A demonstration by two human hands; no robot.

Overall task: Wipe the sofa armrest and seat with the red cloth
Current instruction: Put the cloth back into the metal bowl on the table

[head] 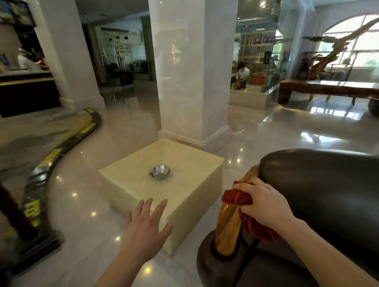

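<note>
Head view: our right hand [261, 202] grips the red cloth [236, 198] against the sofa armrest [228, 226]; our left hand [144, 230] hovers spread, empty, over 1 stone block [164, 187].

The setting is a large public lobby, of a hotel or showroom type. The floor [122, 124] is polished marble reflecting ceiling lights. Square marble-clad columns [189, 65] rise from it. A glass display case [265, 53] stands beside shelving. A carved root sculpture [336, 48] sits before an arched window, above a long wooden bench [334, 89]. A dark counter [23, 92] stands at left.
</note>
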